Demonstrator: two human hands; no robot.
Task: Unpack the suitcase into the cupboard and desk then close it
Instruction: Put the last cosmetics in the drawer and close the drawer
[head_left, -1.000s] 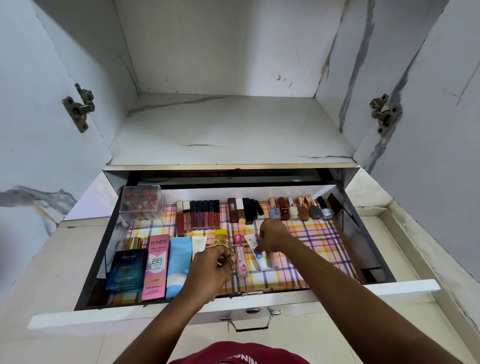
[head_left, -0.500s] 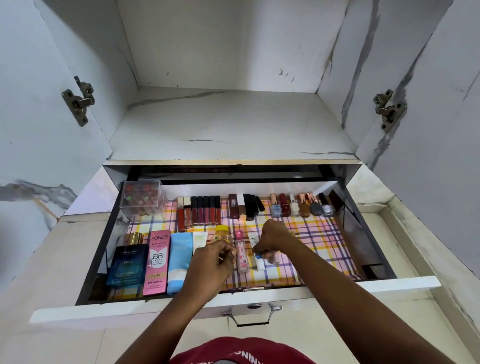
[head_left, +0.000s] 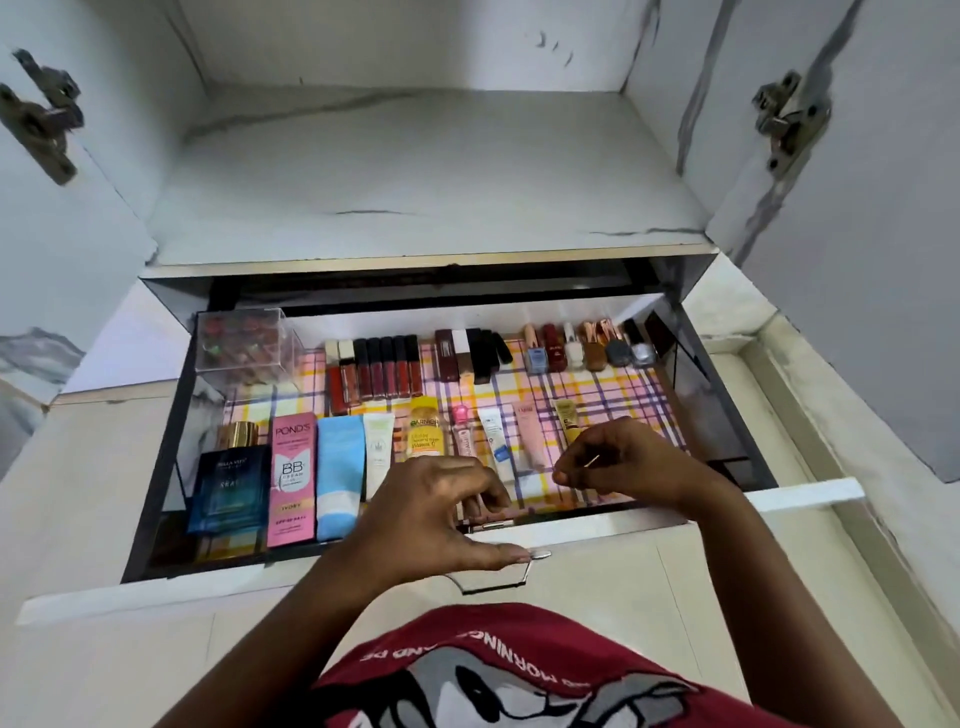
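Note:
The cupboard drawer (head_left: 805, 493) stands pulled out, lined with checked paper and filled with cosmetics. My right hand (head_left: 628, 462) hovers over the drawer's right front part and pinches a thin gold pin-like thing (head_left: 592, 461) between thumb and fingertips. My left hand (head_left: 436, 514) hangs over the drawer's front edge, fingers loosely curled, with nothing visible in them. Just beyond the hands lie a yellow Garnier tube (head_left: 426, 426), a pink tube (head_left: 460, 431), a white tube with a blue cap (head_left: 493, 436), a pale pink tube (head_left: 530, 436) and a small yellow tube (head_left: 566, 415). The suitcase is out of view.
At front left lie a blue perfume box (head_left: 228, 493), a pink Pond's box (head_left: 292, 478) and a light blue tube (head_left: 337, 473). Along the back stand a clear box (head_left: 244, 345), lip glosses (head_left: 379, 369) and nail polishes (head_left: 582, 348). Above is a bare marble shelf (head_left: 415, 171). The drawer handle (head_left: 493, 582) hangs below.
Both hands drew back from the tubes toward the drawer front. The thin gold thing was at my left hand before; my right hand pinches it now. The view moved closer.

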